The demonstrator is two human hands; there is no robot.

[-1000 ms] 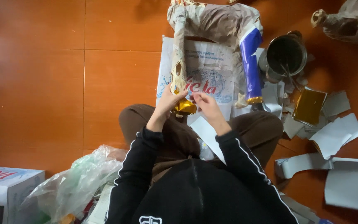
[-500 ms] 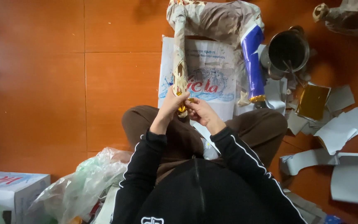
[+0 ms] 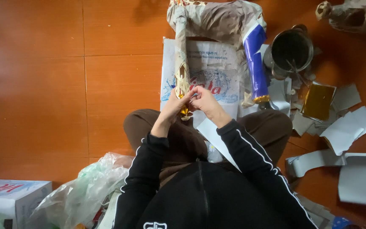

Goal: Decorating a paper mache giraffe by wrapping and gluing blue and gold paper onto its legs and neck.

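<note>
Hands, both of them: left hand and right hand pinch shut on one gold foil piece at the paper leg's foot. One blue-wrapped leg stands right of it, one metal pot further right.

Bare tiled floor leftward; right crowded by metal pot, paper scraps, blue-wrapped leg.

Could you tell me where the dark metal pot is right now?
In the head view, the dark metal pot stands on the floor at upper right, just right of the blue-wrapped leg and above the gold foil sheet.
</note>
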